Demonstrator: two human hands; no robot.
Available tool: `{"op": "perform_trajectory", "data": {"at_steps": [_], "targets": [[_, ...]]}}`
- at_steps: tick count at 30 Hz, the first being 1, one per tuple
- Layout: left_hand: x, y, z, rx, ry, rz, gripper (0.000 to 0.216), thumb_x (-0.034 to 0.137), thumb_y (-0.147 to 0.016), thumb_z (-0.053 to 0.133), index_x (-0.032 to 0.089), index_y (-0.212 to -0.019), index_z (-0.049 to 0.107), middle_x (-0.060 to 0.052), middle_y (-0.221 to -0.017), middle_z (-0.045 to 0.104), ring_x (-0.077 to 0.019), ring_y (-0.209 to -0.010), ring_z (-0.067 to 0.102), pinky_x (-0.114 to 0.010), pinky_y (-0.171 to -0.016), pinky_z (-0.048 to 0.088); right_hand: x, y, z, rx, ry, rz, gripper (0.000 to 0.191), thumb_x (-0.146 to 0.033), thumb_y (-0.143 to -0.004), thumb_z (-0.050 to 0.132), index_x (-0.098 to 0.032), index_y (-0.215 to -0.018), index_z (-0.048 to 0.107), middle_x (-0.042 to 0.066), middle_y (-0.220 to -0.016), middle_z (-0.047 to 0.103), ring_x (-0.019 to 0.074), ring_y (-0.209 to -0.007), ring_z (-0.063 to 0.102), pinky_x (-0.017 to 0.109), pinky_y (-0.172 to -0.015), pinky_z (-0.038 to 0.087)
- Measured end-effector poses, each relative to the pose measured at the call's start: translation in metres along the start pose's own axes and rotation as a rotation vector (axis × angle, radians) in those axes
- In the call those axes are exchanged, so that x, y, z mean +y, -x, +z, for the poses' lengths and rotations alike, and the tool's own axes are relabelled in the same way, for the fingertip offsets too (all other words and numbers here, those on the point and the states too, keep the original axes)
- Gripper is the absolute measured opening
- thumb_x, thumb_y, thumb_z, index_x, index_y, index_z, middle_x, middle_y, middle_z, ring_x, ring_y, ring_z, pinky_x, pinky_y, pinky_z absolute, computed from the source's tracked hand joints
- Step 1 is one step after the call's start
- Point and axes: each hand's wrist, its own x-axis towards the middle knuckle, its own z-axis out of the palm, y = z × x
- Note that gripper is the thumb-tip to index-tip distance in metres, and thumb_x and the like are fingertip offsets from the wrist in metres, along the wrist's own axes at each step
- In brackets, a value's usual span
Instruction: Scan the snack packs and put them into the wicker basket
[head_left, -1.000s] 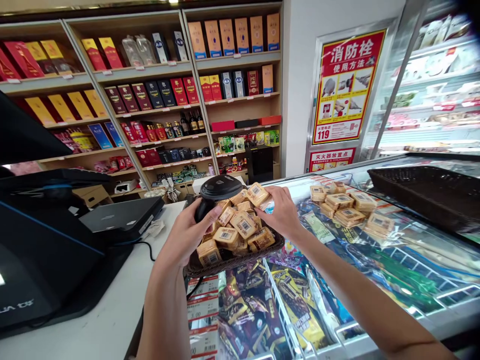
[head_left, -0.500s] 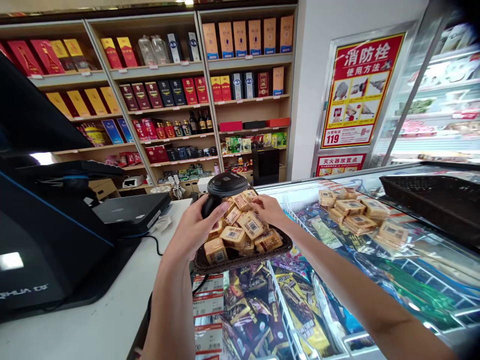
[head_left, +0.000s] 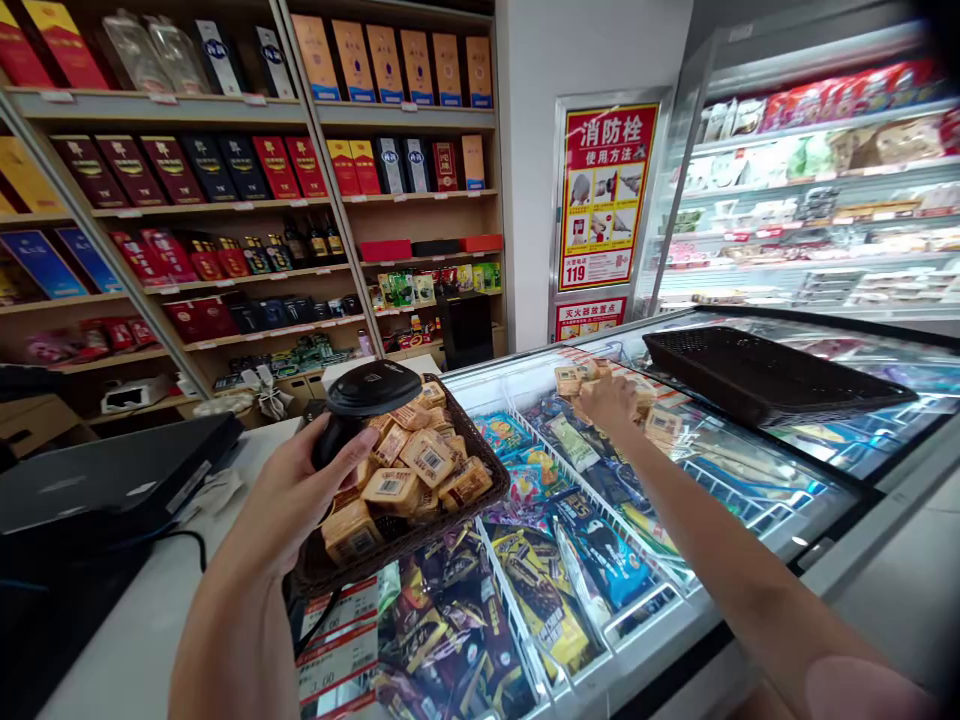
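My left hand [head_left: 300, 495] is wrapped round the handle of a black barcode scanner [head_left: 373, 388], its head above a dark woven basket [head_left: 480, 445]. Small beige wrapped biscuit packets [head_left: 431, 455] with printed barcodes fill the basket. Out to the right, my right hand [head_left: 611, 405] reaches down to more biscuit packets [head_left: 664, 425] piled on the freezer's glass top. Its fingers are curled onto a packet there, and the fingertips are partly hidden. The scanner's cable hangs below the basket.
Under the glass, the chest freezer [head_left: 547, 590] holds ice creams between white wire dividers. A dark tray [head_left: 765, 370] rests on the glass at right. Black checkout equipment [head_left: 112, 480] occupies the white counter [head_left: 180, 600] at left. Shelves of boxed bottles [head_left: 232, 165] line the back.
My right hand has moved from the packets in the basket out to the pile on the glass. The view has turned right; my left hand still holds the scanner over the basket.
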Motion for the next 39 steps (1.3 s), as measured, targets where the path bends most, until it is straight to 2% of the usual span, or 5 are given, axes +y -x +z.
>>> {"op": "perform_trajectory", "data": {"at_steps": [11,18,25,33,39], "targets": [[0.006,0.002,0.005,-0.068,0.012,-0.069,0.051,0.066,-0.069,0.075,0.02,-0.076,0.055,0.005,-0.06,0.049,-0.0108,-0.053,0.042,-0.021,-0.048,0.032,0.029,-0.007,0.023,-0.061,0.077,-0.098,0.064,-0.043,-0.078,0.065,-0.012,-0.131,0.049,0.026,-0.132,0.048,0.0476,-0.125,0.041,0.06,-0.099,0.031],[0.001,0.005,-0.003,-0.089,0.042,-0.055,0.043,0.06,-0.08,0.071,0.021,-0.083,0.053,0.005,-0.063,0.046,-0.0108,-0.057,0.041,-0.02,-0.051,0.031,-0.043,0.022,-0.011,0.003,-0.281,-0.321,0.056,-0.034,-0.072,0.069,-0.016,-0.121,0.049,0.018,-0.124,0.043,0.0361,-0.121,0.046,0.047,-0.103,0.039],[0.001,0.007,-0.004,-0.126,0.06,-0.041,0.039,0.056,-0.082,0.071,0.02,-0.093,0.061,0.004,-0.07,0.051,-0.0114,-0.06,0.044,-0.02,-0.053,0.033,-0.125,0.074,-0.081,-0.291,-0.627,-0.726,0.053,-0.023,-0.065,0.067,-0.023,-0.116,0.053,0.009,-0.12,0.051,0.0279,-0.11,0.055,0.039,-0.094,0.048],[0.011,0.011,-0.003,-0.309,-0.004,-0.049,0.041,0.057,-0.085,0.067,0.02,-0.102,0.064,0.003,-0.071,0.048,-0.0118,-0.063,0.041,-0.021,-0.056,0.034,-0.129,0.092,-0.098,-0.66,-0.875,-0.835,0.069,-0.021,-0.069,0.071,-0.023,-0.133,0.045,0.009,-0.131,0.055,0.0259,-0.116,0.059,0.038,-0.094,0.051],[0.012,0.01,0.004,-0.308,-0.009,-0.04,0.038,0.056,-0.085,0.068,0.019,-0.092,0.061,0.004,-0.068,0.046,-0.0112,-0.063,0.039,-0.021,-0.054,0.03,-0.126,0.089,-0.095,-0.567,-0.731,-0.822,0.08,-0.024,-0.068,0.075,-0.022,-0.141,0.044,0.012,-0.132,0.052,0.0301,-0.122,0.053,0.046,-0.102,0.046]]}}
